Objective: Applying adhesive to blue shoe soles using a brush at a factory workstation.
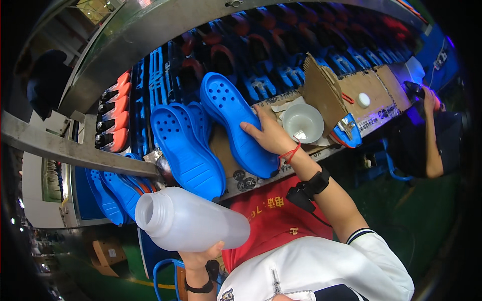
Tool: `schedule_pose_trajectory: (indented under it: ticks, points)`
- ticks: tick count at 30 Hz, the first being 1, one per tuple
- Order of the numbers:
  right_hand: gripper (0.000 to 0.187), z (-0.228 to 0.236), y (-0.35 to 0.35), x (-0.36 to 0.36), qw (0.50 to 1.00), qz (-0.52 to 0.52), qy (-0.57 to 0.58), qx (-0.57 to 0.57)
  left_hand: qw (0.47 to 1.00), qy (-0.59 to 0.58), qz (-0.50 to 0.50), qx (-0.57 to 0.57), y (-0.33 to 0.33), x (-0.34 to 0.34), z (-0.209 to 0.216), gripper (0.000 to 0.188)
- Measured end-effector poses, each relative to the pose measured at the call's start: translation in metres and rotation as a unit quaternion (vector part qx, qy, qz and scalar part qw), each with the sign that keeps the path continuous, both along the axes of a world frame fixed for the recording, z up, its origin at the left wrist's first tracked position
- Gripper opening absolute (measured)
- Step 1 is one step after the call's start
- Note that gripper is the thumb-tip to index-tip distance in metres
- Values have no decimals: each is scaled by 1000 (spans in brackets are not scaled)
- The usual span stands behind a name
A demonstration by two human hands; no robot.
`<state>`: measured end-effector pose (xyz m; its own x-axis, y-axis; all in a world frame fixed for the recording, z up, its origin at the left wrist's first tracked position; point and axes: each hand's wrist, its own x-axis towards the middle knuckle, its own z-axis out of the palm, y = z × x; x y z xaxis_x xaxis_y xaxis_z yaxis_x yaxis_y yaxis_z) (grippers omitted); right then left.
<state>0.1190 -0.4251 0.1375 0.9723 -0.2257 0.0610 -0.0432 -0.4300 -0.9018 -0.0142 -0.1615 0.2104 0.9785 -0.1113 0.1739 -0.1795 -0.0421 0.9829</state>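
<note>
My left hand (200,258) is wrapped round a translucent white plastic bottle (201,221) from below. The bottle lies tilted, its uncapped mouth pointing left. With my right hand (271,131) I grip the edge of a blue shoe sole (235,123); the thumb rests on its upper face and the other fingers are partly hidden past the edge. This sole stands on the cardboard-covered bench, heel end toward me, with holes at its far end. Several more blue soles (187,158) lean together just left of it. Right of my right hand sits a white bowl (307,116).
A cardboard flap (321,93) stands behind the bowl. Farther right lie a blue shoe piece (346,131) and a round white lid (363,100). Shoes fill the conveyor (221,60) beyond, under a metal frame (145,35). Another person's arm (433,130) works at the far right.
</note>
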Motion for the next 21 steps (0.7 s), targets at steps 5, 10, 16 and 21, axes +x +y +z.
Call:
schedule_pose_trajectory:
  ticks: [5,10,16,21]
  points:
    - [79,-7,3,1,997,37,50,45,1000,11,1,1,-3,1,1,75]
    - [74,7,12,-6,995,68,59,46,1000,18,11,7,-1,0,1,75]
    - [73,-11,18,-8,997,69,8,35,1000,21,11,13,-8,1,4,75]
    - [75,-12,15,-11,995,89,3,53,999,29,-2,23,-9,0,5,75]
